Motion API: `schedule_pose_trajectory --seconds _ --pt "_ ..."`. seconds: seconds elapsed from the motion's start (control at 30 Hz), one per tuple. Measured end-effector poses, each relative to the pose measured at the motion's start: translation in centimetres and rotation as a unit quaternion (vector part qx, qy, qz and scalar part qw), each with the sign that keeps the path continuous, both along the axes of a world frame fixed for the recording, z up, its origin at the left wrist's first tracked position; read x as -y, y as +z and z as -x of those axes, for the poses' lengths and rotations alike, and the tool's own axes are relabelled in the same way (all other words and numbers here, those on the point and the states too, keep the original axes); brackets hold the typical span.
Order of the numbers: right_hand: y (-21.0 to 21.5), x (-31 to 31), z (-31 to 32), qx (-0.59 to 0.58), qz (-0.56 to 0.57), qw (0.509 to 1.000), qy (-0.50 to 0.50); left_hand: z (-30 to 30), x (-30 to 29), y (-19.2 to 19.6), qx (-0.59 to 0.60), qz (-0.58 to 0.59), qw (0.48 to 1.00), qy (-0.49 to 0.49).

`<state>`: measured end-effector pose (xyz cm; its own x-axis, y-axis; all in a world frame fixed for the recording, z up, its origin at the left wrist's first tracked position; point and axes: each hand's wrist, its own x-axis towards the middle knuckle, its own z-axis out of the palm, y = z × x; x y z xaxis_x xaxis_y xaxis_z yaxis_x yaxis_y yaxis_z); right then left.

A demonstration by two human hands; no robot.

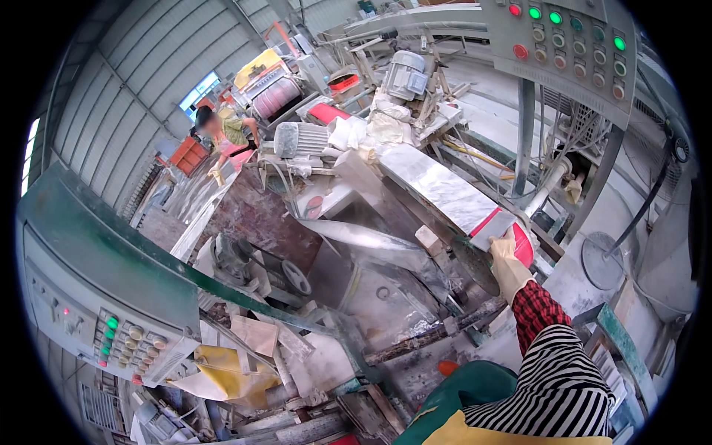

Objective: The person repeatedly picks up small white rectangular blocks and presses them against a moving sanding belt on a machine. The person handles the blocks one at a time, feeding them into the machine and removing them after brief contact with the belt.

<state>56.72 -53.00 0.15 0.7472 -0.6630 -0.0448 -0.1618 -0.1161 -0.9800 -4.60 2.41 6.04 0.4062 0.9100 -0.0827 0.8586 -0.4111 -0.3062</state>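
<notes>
The slab (439, 189), a long strip of pale veined stone, lay slanting along the machine bed, its near end at the right of the middle of the view. My right hand (506, 261), in a cream glove, pressed against that near end; I could not tell whether my fingers curled over the edge or lay flat on it. A red part (523, 243) showed just beside the glove, touching the slab's corner. Below the hand sat a dark round blade (475, 267), close under the slab's end. My sleeve (535, 310) was red check, with a striped cover (558, 382) over the upper arm, and a green and yellow apron (460, 400) filled the lower edge. My left hand was out of view.

A small stone block (429, 239) rested just left of the slab's end, on dusty metal. Further up the bed stood a grey motor (406, 74) and a ribbed one (300, 139), with white rags (386, 122) between them. Above my hand hung a grey panel (567, 44) with red and green lamps. A second panel (111, 334), green-topped, stood at the lower left, well apart from the slab. Far off at the upper left a person (226, 137) bent over other stone.
</notes>
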Motion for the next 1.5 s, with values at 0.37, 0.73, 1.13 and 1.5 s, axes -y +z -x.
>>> schedule_pose_trajectory --seconds 0.37,0.73,1.13,1.5 --pt "4.3 0.8 -0.6 -0.327 -0.035 0.93 0.163 -1.9 2.2 1.4 0.041 0.019 0.999 0.017" --pt "4.0 -0.9 1.8 -0.128 0.03 0.972 0.194 -3.7 6.0 3.1 0.05 -0.044 0.997 0.046" --pt "-10.9 -12.0 18.5 -0.176 0.212 0.795 0.541 -3.8 5.6 3.3 0.161 -0.183 0.968 -0.059" --pt "-20.0 -5.8 17.7 -0.319 0.357 0.526 0.703 -2.4 4.9 4.0 0.185 -0.09 0.978 -0.022"
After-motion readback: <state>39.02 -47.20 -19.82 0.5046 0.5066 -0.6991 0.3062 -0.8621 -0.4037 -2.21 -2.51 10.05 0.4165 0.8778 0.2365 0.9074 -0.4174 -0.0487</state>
